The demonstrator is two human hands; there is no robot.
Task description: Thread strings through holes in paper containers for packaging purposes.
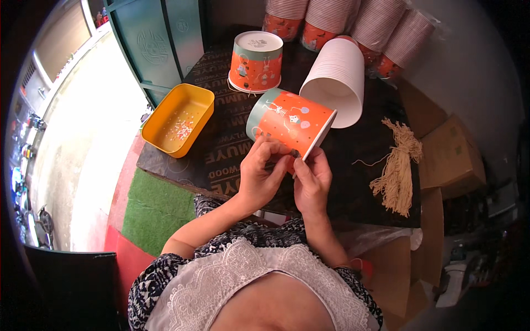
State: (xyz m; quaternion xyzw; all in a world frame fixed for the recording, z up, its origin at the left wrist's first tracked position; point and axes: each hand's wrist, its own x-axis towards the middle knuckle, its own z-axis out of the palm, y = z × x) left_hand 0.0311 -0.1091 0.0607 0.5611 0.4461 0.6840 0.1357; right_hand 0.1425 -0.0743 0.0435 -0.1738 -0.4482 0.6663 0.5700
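An orange paper bucket (292, 118) with a green band and printed figures lies tilted on its side in front of me, its white rim turned to the lower right. My right hand (312, 182) pinches this bucket at the rim, fingers behind it and thumb in front. Close beside it, my left hand (262, 170) has its fingers curled and pinched together against the bucket's lower side near the rim. What sits between those left fingertips is too small to make out. Just beyond stands a similar bucket (255, 69), upside down, with a cord hanging at its rim.
A yellow tray (207, 113) with small coloured beads stands at the table's left. Nested white buckets (339, 71) lie behind my work. To the right is a bundle of cream cords (400, 171). Wrapped bucket stacks (381, 27) line the back; cardboard boxes (450, 157) stand right of the dark table (226, 157).
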